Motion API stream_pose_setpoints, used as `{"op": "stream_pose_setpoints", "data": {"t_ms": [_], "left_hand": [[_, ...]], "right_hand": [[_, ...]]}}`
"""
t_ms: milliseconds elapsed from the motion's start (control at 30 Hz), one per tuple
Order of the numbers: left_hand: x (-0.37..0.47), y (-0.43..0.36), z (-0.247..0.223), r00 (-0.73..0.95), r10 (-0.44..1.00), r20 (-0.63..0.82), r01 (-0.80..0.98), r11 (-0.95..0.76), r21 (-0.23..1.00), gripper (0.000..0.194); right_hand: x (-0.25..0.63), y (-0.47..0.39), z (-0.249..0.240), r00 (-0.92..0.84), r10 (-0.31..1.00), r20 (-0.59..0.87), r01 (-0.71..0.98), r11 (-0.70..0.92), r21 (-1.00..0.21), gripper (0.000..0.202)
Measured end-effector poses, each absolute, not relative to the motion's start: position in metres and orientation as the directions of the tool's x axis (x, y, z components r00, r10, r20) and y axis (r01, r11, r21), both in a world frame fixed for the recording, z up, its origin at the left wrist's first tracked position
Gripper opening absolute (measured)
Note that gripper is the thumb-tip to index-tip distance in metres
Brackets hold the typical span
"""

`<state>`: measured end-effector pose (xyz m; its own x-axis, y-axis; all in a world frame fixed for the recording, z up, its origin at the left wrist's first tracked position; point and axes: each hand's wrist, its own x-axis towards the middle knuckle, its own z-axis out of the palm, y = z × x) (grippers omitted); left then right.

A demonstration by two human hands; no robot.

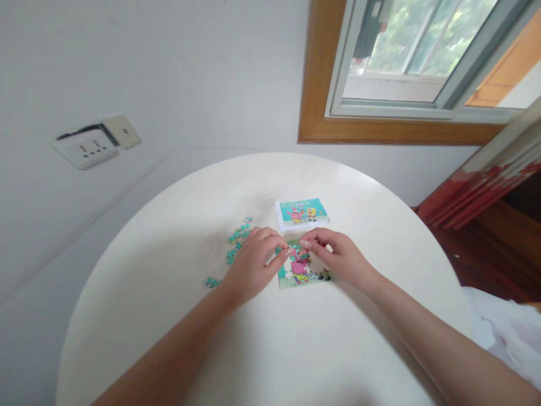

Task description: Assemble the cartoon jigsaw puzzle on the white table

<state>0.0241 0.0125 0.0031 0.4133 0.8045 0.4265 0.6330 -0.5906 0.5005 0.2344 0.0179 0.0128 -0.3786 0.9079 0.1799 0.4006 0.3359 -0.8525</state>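
Fingertips of your left hand (252,264) bunch close to the thumb at the puzzle's upper left; too small to tell whether a piece is pinched. Your right hand (340,256) brings thumb and forefinger together over its upper part; again, you can't tell what lies between. Partly filled puzzle (300,272), pink figure showing, lies flat below your fingers, just right of frame centre. Picture card (302,213) just beyond it. Loose pieces (231,256) strewn beside and beyond your left hand, left of centre. Round white table (160,270) beneath everything. Window (397,62), upper right; wall socket (91,149), upper left; red-and-cream curtain (486,186), right edge.
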Motion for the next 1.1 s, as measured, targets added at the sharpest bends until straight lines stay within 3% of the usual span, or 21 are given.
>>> {"op": "stream_pose_setpoints", "data": {"t_ms": [167, 433, 867, 1100], "left_hand": [[0.0146, 0.0187, -0.0048, 0.449, 0.81, 0.376, 0.721, -0.577, 0.383, 0.011], [0.019, 0.0128, -0.0035, 0.503, 0.803, 0.318, 0.759, -0.587, 0.282, 0.011], [0.022, 0.0117, -0.0034, 0.497, 0.804, 0.327, 0.794, -0.573, 0.204, 0.01], [0.022, 0.0148, -0.0046, 0.445, 0.805, 0.393, 0.758, -0.572, 0.313, 0.013]], "right_hand": [[0.2435, 0.0213, 0.0119, -0.43, 0.845, 0.32, 0.596, 0.531, -0.602, 0.018], [0.2387, 0.0173, 0.01, -0.578, 0.776, 0.251, 0.654, 0.625, -0.426, 0.019], [0.2356, 0.015, 0.0099, -0.6, 0.774, 0.202, 0.677, 0.626, -0.387, 0.02], [0.2339, 0.0136, 0.0096, -0.59, 0.773, 0.234, 0.664, 0.629, -0.405, 0.019]]}}
